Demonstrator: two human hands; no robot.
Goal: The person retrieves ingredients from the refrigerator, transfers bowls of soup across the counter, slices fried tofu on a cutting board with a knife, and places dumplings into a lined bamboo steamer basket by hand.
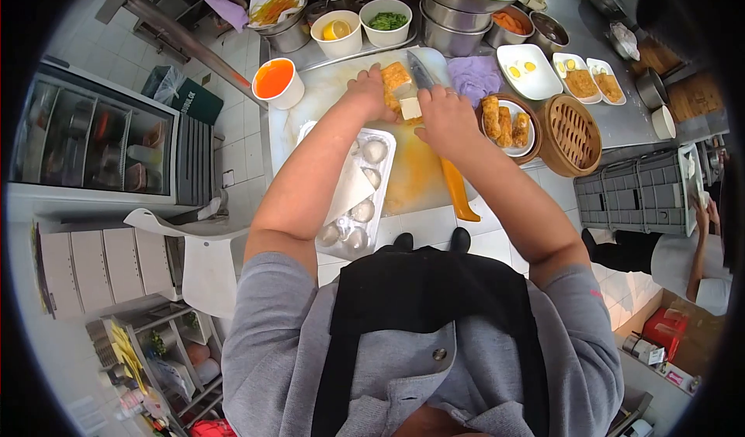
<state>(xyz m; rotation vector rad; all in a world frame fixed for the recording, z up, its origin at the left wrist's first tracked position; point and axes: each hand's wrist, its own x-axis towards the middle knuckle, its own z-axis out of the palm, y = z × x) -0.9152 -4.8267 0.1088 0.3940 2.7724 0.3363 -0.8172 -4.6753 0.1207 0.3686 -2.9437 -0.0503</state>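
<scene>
On the cutting board (pixel 314 88), my left hand (pixel 371 95) has its thumb and fingers around the near-left edge of a golden-orange food piece (pixel 396 74). My right hand (pixel 450 123) pinches a small white square piece (pixel 410 109) that lies against the food. A dark knife blade (pixel 420 71) points away beyond my right fingers. From under my right wrist a yellow handle (pixel 455 192) sticks out past the board's near edge; the part between is hidden. Below my left forearm, a clear tray (pixel 378 204) holds several round white items, partly under a white sheet.
An orange-sauce cup (pixel 275 80) stands at the board's left corner. Rightward are a purple cloth (pixel 473 78), a bowl of rolls (pixel 518 126), a bamboo steamer (pixel 570 134) and white plates (pixel 529 72). Bowls line the back. Another person (pixel 687 266) is at far right.
</scene>
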